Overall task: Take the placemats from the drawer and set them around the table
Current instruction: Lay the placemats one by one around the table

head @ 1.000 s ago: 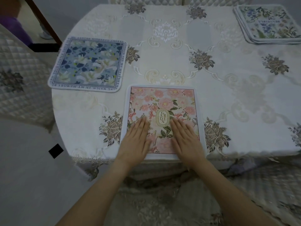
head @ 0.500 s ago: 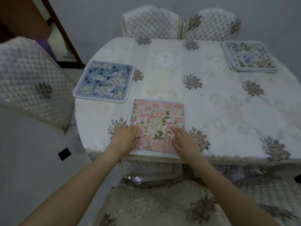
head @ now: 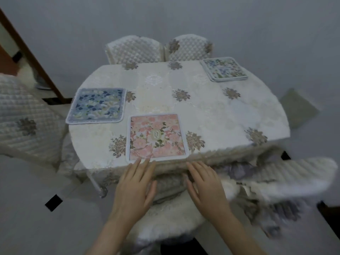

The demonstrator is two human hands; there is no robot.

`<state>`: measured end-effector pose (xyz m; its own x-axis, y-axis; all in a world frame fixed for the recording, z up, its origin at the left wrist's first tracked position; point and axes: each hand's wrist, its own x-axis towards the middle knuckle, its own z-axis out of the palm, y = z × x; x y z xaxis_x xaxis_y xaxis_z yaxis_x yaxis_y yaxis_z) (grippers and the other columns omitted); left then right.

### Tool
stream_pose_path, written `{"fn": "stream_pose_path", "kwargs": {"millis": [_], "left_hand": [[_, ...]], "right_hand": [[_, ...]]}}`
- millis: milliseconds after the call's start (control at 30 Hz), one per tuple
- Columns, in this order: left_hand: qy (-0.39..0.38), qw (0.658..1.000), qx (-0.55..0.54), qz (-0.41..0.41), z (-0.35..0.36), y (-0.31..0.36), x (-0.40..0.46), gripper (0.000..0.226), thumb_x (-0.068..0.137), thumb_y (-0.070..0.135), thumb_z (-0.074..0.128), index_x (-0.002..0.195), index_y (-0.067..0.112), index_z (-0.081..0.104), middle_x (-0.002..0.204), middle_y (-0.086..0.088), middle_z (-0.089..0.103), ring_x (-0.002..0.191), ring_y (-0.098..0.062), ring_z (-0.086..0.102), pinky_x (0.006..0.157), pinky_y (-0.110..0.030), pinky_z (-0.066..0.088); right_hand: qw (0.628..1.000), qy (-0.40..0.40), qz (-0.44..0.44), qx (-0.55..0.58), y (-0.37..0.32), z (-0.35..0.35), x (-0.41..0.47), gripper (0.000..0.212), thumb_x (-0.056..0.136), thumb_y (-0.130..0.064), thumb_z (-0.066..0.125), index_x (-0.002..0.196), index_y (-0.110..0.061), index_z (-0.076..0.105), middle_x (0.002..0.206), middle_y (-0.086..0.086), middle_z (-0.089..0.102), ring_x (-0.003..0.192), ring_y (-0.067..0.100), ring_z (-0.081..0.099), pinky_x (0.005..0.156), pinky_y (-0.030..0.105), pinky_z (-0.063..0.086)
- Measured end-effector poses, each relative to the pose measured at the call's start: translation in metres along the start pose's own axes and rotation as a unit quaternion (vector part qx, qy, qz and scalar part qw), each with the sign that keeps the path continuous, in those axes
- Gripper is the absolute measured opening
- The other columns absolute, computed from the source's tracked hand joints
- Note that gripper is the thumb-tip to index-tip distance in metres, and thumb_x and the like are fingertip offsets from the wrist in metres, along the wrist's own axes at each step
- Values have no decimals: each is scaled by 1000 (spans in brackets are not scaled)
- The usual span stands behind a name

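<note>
Crowding table [head: 211,111] — quilted chairs [head: 136,50]

Single head-worn wide-angle view, looking forward and steeply down.

Aimed across the round worktop [head: 211,107] from its near edge toward the far wall; worktop filling the middle of the frame, two chair backs [head: 158,50] at upper centre, both hands close under the lens at lower centre. Edges bowed and blurred. No second view to overlap.
</note>
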<state>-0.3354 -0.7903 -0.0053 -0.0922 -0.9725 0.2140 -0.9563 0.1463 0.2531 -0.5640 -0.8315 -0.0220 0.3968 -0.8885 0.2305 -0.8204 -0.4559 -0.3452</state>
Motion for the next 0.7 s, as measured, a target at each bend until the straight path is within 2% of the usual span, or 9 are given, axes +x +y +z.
{"fn": "stream_pose_path", "kwargs": {"millis": [67, 233, 367, 467, 533, 700], "left_hand": [[-27, 999, -14, 23, 5, 8, -31, 53, 95, 40, 33, 139, 16, 50, 139, -3, 54, 130, -26, 47, 106, -39, 31], [-110, 990, -44, 78, 15, 25, -97, 55, 98, 45, 25, 139, 17, 50, 138, -4, 53, 130, -29, 47, 107, -40, 30], [-127, 983, -65, 115, 17, 48, -123, 51, 95, 41, 35, 137, 18, 51, 135, -3, 56, 126, -28, 48, 104, -37, 31], [-135, 977, -73, 148, 16, 73, -123, 52, 94, 42, 34, 138, 19, 50, 137, -2, 54, 127, -28, 47, 104, -41, 38], [-137, 970, -74, 185, 18, 92, -119, 52, 94, 42, 35, 139, 19, 50, 139, -4, 53, 129, -28, 47, 105, -40, 34], [-144, 955, -66, 252, 30, 167, -109, 52, 94, 41, 35, 139, 19, 50, 141, -5, 51, 132, -28, 45, 109, -40, 29]], "right_hand": [[999, 13, 34, 3, -10, 0, -41, 51, 100, -41, 29, 135, -13, 53, 133, 6, 58, 126, 27, 50, 100, 47, 44], [992, 19, 128, 0, -36, -1, -143, 48, 97, -37, 37, 135, -12, 53, 134, 7, 57, 126, 26, 49, 100, 39, 44], [978, 27, 209, 2, -46, -8, -207, 48, 97, -38, 36, 138, -15, 50, 137, 4, 55, 128, 24, 49, 100, 38, 44], [967, 47, 249, 0, -42, -19, -243, 50, 100, -41, 31, 139, -15, 49, 136, 4, 55, 126, 23, 51, 99, 41, 46], [961, 62, 268, -4, -34, -28, -263, 52, 101, -42, 27, 140, -16, 48, 137, 4, 54, 127, 23, 50, 100, 42, 46], [946, 91, 311, -19, 2, -53, -314, 48, 98, -35, 37, 140, -14, 47, 135, 5, 55, 124, 21, 51, 99, 41, 46]]}}
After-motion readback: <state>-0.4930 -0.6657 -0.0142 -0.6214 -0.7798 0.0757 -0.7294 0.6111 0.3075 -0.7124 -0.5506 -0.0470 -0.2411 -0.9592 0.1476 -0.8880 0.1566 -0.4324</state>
